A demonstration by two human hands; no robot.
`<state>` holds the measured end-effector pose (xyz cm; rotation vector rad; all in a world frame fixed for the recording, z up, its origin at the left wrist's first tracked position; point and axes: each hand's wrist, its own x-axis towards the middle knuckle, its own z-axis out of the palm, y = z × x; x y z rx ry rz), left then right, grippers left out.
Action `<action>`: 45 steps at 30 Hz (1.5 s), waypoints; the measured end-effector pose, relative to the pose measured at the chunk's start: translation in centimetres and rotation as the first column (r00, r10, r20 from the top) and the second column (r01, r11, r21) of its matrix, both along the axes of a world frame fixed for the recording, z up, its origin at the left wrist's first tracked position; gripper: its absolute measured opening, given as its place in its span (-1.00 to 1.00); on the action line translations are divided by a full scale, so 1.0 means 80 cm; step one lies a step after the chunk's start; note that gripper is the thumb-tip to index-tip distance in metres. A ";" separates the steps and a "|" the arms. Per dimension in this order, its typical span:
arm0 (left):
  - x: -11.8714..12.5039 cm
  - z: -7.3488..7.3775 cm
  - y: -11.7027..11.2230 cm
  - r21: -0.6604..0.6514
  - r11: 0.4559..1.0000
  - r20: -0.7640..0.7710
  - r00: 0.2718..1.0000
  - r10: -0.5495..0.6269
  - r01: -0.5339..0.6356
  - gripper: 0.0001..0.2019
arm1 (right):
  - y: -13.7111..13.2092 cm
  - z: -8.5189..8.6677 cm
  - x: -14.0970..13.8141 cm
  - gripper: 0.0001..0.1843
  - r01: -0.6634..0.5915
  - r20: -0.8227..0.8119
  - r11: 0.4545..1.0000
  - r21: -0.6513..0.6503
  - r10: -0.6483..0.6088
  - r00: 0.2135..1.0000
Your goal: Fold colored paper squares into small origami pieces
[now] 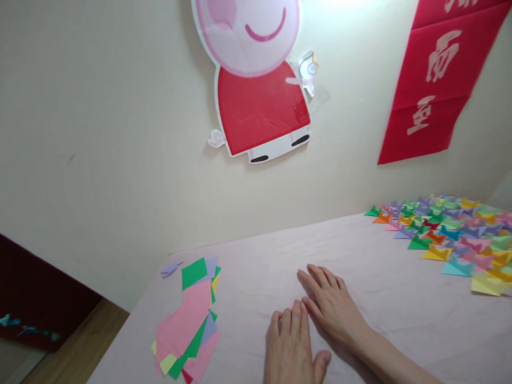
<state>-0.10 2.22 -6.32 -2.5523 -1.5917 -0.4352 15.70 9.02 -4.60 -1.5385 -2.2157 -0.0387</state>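
My left hand [291, 344] lies palm down on the table, its fingers stretched out over a small pink piece of paper [292, 305]. Only slivers of that paper show around the fingertips; the rest is hidden. Just to the right, my right hand [330, 301] rests with fingers extended and slightly apart, its thumb at the edge of the pink paper. Neither hand is gripping anything. Left of the hands lies a loose pile of coloured paper sheets [192, 306] in pink, green, purple and yellow.
A pale cloth-covered table [256, 266] meets the wall behind. Rows of folded paper pieces [452, 240] in many colours stand at the right. A small purple folded piece [171, 270] lies near the left edge. A pig cutout [262, 109] and a red banner [436, 85] hang above.
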 end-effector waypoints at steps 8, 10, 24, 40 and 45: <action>-0.014 0.001 -0.006 -0.048 0.999 -0.021 1.000 0.023 -0.024 -0.22 | 0.000 0.009 0.006 -0.44 -0.037 0.069 0.999 -0.026 0.038 0.997; -0.021 -0.004 -0.012 -0.047 0.998 -0.023 0.999 0.027 -0.028 -0.21 | 0.000 0.007 0.006 -0.45 -0.038 0.077 0.999 -0.008 0.039 0.996; -0.037 0.024 -0.028 -0.257 0.958 -0.041 0.992 0.118 -0.124 -0.15 | 0.005 -0.003 0.006 -0.46 -0.032 0.085 0.999 -0.030 0.034 0.996; 0.013 0.077 0.013 -0.120 0.986 0.112 0.985 0.128 -0.115 -0.65 | 0.013 0.009 0.014 -0.59 -0.142 -0.369 0.968 -0.205 0.058 0.928; 0.016 0.077 0.024 -0.235 0.956 0.383 0.888 0.255 -0.173 -0.64 | 0.018 0.021 0.030 -0.58 -0.303 -0.638 0.915 -0.267 0.068 0.767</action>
